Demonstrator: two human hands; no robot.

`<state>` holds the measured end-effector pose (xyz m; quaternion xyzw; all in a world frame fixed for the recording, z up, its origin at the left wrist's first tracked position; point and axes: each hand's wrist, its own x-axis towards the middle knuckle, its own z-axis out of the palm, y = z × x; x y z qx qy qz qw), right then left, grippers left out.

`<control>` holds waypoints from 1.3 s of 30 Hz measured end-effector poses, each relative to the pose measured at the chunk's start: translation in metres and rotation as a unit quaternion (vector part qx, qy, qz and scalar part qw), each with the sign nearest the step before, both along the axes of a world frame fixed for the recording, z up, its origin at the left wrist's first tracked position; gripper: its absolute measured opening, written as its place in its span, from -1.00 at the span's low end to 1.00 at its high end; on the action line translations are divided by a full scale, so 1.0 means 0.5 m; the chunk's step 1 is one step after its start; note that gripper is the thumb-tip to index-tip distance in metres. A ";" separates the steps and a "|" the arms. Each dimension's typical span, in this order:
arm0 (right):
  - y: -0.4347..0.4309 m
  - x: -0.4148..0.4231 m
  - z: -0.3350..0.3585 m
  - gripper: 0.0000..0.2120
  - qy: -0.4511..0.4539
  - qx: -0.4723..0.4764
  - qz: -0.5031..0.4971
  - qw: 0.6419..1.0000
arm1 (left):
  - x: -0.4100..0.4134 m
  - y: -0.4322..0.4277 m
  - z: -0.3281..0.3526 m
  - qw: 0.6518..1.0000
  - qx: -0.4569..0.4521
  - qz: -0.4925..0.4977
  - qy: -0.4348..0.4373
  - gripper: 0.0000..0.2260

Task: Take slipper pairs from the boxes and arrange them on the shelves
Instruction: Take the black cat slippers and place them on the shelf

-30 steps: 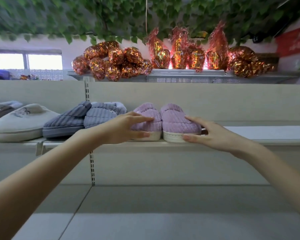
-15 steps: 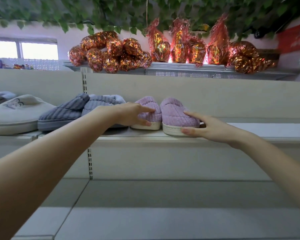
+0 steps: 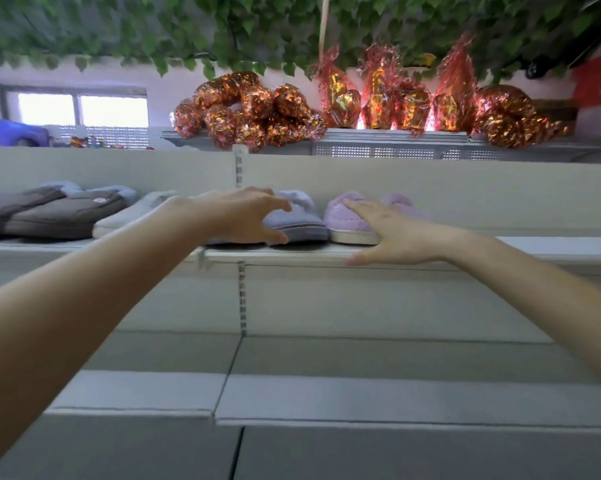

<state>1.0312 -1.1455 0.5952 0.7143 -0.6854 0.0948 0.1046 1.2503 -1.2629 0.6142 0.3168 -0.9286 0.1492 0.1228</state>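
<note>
A lilac slipper pair [image 3: 344, 218] sits on the middle shelf [image 3: 552, 245], toes toward me, the right one mostly hidden behind my right hand [image 3: 401, 235]. That hand lies flat with straight fingers, reaching across the front of the pair. My left hand [image 3: 249, 216] hovers with spread, relaxed fingers in front of the blue-grey slippers [image 3: 301, 223] just left of the lilac pair, and holds nothing. I cannot tell whether either hand touches a slipper. The picture is motion-blurred.
Further left on the same shelf are a white slipper [image 3: 132, 216] and a dark grey pair [image 3: 60, 213]. Foil-wrapped red bundles [image 3: 257, 109] line the top shelf under hanging ivy. A lower shelf [image 3: 396, 396] runs below my arms.
Both hands have let go of the lilac slippers and shifted left. My left hand is now by the blue-grey slippers. The view has swung, bringing the dark grey pair into sight.
</note>
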 end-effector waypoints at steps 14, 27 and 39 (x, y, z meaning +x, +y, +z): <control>-0.089 0.964 -0.190 -0.09 0.166 0.091 0.295 0.936 | 0.996 0.239 -0.220 0.930 -0.010 0.340 -0.139 -0.37; -0.142 1.546 -0.426 -0.14 0.203 0.156 0.487 0.835 | 1.529 0.413 -0.461 0.818 0.133 0.548 -0.115 -0.21; -0.503 1.893 -0.722 -0.16 0.245 0.291 0.476 0.793 | 1.914 0.118 -0.712 0.764 0.238 0.595 -0.075 -0.25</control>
